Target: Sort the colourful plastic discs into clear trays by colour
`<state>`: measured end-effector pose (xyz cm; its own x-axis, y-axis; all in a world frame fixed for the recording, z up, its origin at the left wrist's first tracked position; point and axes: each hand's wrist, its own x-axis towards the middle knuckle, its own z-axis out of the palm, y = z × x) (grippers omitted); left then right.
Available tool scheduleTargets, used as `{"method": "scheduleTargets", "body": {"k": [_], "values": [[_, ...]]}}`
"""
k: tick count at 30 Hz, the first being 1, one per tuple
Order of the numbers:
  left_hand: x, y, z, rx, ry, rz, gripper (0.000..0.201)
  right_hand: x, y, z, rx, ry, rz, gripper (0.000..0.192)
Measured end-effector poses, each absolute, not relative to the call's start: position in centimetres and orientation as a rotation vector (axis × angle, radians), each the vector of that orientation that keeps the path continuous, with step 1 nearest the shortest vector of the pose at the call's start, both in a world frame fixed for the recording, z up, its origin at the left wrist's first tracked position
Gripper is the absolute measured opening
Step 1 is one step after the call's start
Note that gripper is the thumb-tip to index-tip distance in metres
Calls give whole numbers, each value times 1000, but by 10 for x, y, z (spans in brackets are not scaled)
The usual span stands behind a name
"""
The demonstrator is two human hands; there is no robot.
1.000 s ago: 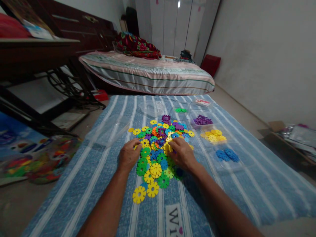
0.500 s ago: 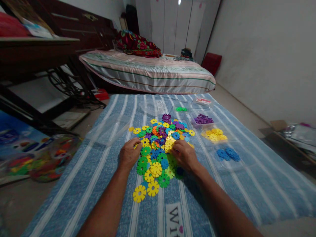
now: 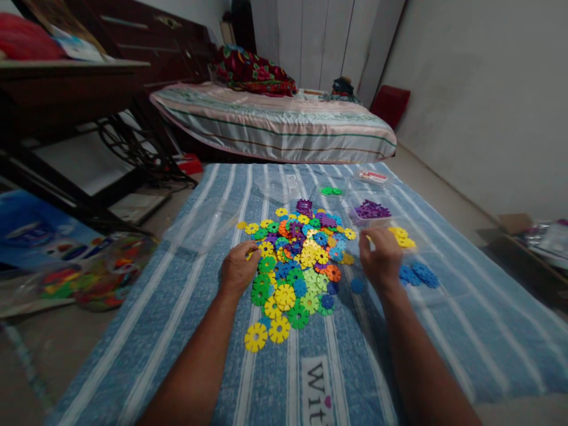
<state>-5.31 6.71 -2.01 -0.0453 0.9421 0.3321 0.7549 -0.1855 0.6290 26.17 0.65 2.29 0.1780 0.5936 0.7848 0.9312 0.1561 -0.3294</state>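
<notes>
A heap of flat notched plastic discs (image 3: 284, 296) in yellow, green, blue, orange and purple covers the middle of the striped cloth. At the heap's left edge is my left hand (image 3: 239, 266), thumb and fingers pinched on a yellow notched disc (image 3: 252, 256). My right hand (image 3: 381, 257) is closed, over the left side of a clear box with yellow discs (image 3: 403, 238). Some yellow shows by its fingertips; whether it is held or lies in the box, I cannot tell. Blue discs (image 3: 419, 275) lie in a clear container just right of that hand.
Beyond are a tub of purple pieces (image 3: 371, 210), green discs (image 3: 332, 191) and a clear box with a red-and-white label (image 3: 373, 176). Clear plastic lids (image 3: 202, 228) lie at left. A bed (image 3: 275, 127) stands behind; a sewing-machine table (image 3: 75, 71) is at left.
My right hand has moved right, from the yellow discs in the heap to the box of yellow discs. My left hand stays pinched at the heap's left edge. The view has shifted slightly.
</notes>
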Motion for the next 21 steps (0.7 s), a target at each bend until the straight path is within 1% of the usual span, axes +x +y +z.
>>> {"method": "scheduleTargets", "body": {"k": [4, 8, 9, 13, 15, 21], "values": [[-53, 66, -22, 1977, 1826, 1043, 24, 222, -2, 10, -1376, -1774, -214, 21], [-51, 64, -22, 1992, 1818, 1043, 23, 190, -12, 1, -1124, -2036, -33, 13], [-51, 64, -22, 1991, 1814, 1046, 23, 184, -14, 0, -1083, -2096, -6, 14], [-50, 64, -22, 1989, 1801, 1059, 22, 165, -24, 2, -1067, -2303, 74, 33], [-51, 64, -23, 1997, 1789, 1057, 21, 159, -27, 4, -1083, -2396, 96, 36], [-50, 64, -25, 1983, 1804, 1081, 20, 155, -30, 5, -1085, -2469, 139, 27]]}}
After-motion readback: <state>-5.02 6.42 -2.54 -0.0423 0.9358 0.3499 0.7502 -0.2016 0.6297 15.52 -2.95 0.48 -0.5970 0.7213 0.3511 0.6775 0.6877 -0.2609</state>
